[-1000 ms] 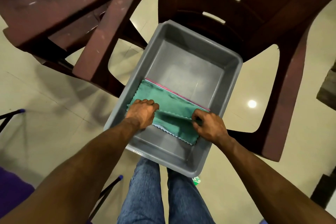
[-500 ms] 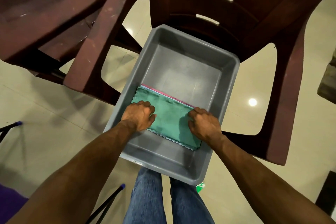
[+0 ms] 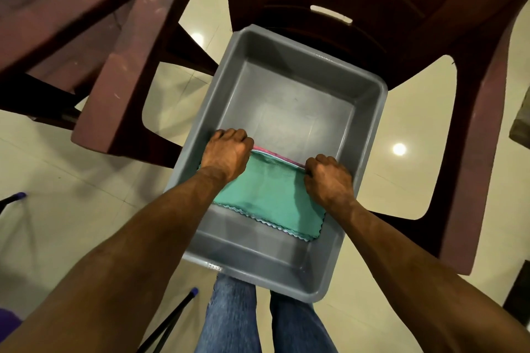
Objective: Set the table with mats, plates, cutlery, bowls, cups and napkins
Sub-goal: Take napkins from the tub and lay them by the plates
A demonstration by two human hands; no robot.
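far left: black rods with blue tips point(image 3: 20, 196) over the pale tiled floor point(image 3: 57, 180), another blue-tipped rod point(image 3: 194, 292) lower down by the jeans point(image 3: 229, 321). purple patch at bottom-left corner, can't tell what.
maroon plastic chair point(image 3: 120, 74) upper left, 2nd maroon chair point(image 3: 401, 8) behind and right, slotted back visible.
grey plastic tub point(image 3: 286, 278) centre, sitting on the 2nd chair's seat, near edge sticking out over the knees.
inside tub, near half: green napkin point(image 3: 266, 195) with zigzag edge, flat on the tub floor; pink napkin point(image 3: 275, 154) edge peeking out under its far side. possibly more layers below, can't tell. far half of tub floor bare grey.
left hand point(image 3: 226, 152) at the stack's far-left corner, fingers curled down round the cloth edge, gripping the green napkin.
right hand point(image 3: 327, 178) at the far-right corner, fingers curled, pinching the same edge.
both forearms reaching in from below, knuckles up, fingertips hidden.
right of tub: ceiling light reflection point(image 3: 399, 149) on the floor, dark object at far right edge, unclear.
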